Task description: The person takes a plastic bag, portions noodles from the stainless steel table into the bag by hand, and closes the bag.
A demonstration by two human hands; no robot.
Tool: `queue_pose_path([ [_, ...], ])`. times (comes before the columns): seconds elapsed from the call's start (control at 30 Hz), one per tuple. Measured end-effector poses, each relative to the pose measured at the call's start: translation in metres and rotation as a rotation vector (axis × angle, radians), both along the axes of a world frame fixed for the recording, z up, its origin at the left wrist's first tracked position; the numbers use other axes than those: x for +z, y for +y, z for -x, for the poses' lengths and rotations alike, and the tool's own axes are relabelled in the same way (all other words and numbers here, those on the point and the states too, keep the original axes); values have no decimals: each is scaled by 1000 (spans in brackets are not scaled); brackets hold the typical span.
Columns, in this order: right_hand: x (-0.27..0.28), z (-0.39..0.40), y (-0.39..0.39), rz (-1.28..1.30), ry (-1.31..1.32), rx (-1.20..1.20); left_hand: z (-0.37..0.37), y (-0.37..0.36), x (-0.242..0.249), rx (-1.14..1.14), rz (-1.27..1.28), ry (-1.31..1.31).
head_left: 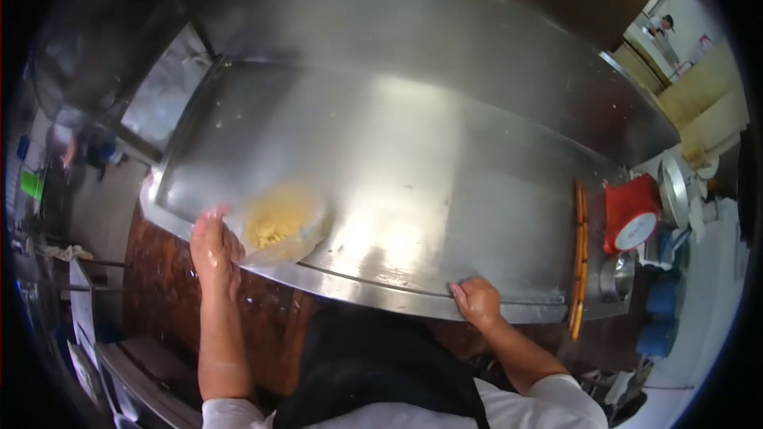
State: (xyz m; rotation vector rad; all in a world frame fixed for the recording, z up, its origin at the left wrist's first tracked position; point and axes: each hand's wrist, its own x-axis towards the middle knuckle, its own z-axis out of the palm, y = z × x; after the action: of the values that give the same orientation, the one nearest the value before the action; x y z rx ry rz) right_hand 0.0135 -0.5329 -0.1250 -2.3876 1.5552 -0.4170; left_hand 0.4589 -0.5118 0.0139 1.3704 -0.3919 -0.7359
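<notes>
A clear plastic bag (pixel 308 240) with pale yellow dough-like pieces inside lies at the front left of the steel worktable (pixel 381 191), partly blurred. My left hand (pixel 213 250), wet-looking, is closed at the bag's left side by the table's front edge. Further right, my right hand (pixel 478 300) rests at the front edge with its fingers curled in. Something small and dark shows at its fingertips; I cannot tell what it is.
Long thin wooden sticks (pixel 579 258) lie along the table's right end. Beyond them stand a red scale (pixel 632 210) and a metal bowl (pixel 617 276). Whitish plastic (pixel 149 195) hangs at the left corner. Another person (pixel 660 30) is far back right.
</notes>
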Motion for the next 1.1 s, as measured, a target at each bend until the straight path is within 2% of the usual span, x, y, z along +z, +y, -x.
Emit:
queue_pose_path([
  [0.2, 0, -32, -29, -29, -10, 175, -5, 4, 5, 24, -25, -45],
  [0.27, 17, -70, -49, -311, -101, 39, -1, 5, 10, 21, -53, -27],
  [0.33, 46, -128, -71, -182, -356, 152, 0, 4, 8, 1, -86, -62],
  [0.4, 112, -197, -79, -256, -796, 290, 0, -1, 1, 2, -111, -97],
  [0.47, 158, -253, -74, -141, -1079, 484, -5, -4, -13, -53, -49, -196],
  [0.53, 161, -302, -73, 42, -1073, 633, -5, -8, -12, -37, -29, -232],
  [0.57, 134, -319, -73, 50, -1084, 633, -4, -9, -9, -32, -15, -256],
  [0.6, 92, -339, -78, 143, -721, 693, -3, -8, -3, -34, -7, -268],
  [0.63, 73, -353, -84, 235, -355, 733, -3, -7, 5, -19, -38, -223],
  [0.67, 80, -357, -84, 251, -363, 734, -5, -5, 9, -3, -72, -176],
  [0.73, 105, -358, -81, -172, -525, 763, -16, -1, 2, -9, -53, -170],
  [0.77, 114, -360, -81, -182, -530, 760, -21, 1, -1, -20, -32, -122],
  [0.83, 132, -372, -95, -167, -760, 723, -36, 3, -3, -48, -11, -89],
  [0.9, 130, -374, -111, -184, -834, 634, -58, 2, -6, -302, -75, -129],
  [0.93, 126, -372, -120, -213, -896, 555, -72, -1, -6, -313, -73, -134],
  [1.0, 89, -364, -147, -133, -945, 379, -113, -8, -9, -475, -182, -274],
  [1.03, 67, -357, -163, -120, -918, 243, -139, -17, -25, -403, -278, -424],
  [1.07, 42, -349, -180, -107, -895, 103, -167, -30, -35, -342, -379, -452],
  [1.1, 7, -335, -200, 51, -690, -30, -200, -51, -54, -348, -346, -630],
])
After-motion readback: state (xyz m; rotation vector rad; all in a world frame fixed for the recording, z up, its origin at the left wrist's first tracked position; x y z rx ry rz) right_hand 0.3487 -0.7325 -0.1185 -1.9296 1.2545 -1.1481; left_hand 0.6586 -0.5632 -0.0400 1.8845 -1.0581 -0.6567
